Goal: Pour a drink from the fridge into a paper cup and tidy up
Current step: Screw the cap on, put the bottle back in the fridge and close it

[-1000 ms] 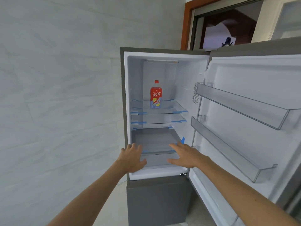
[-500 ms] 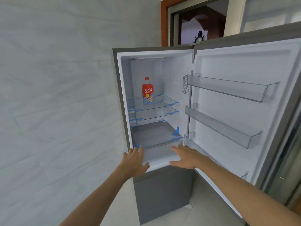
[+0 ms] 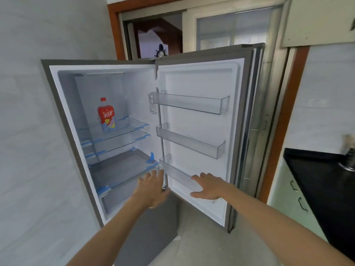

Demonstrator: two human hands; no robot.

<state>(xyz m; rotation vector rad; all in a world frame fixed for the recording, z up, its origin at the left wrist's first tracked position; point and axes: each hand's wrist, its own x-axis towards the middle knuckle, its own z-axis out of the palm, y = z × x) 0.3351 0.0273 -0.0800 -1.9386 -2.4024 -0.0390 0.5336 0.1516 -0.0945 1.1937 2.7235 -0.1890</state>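
Red-labelled drink bottle (image 3: 106, 114) upright on top glass shelf (image 3: 123, 129), fridge door (image 3: 199, 131) swung wide.
Left hand (image 3: 152, 191) and right hand (image 3: 208, 187) both spread flat, holding nothing, low near the door's bottom bin; bottle well above, untouched. Likely next: reach up.

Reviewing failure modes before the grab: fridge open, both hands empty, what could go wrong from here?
1. The bottle stands alone, far back on the top glass shelf; a long reach might tip it.
2. The left hand and right hand sit low, so rising could clip the shelf edges or door bins.
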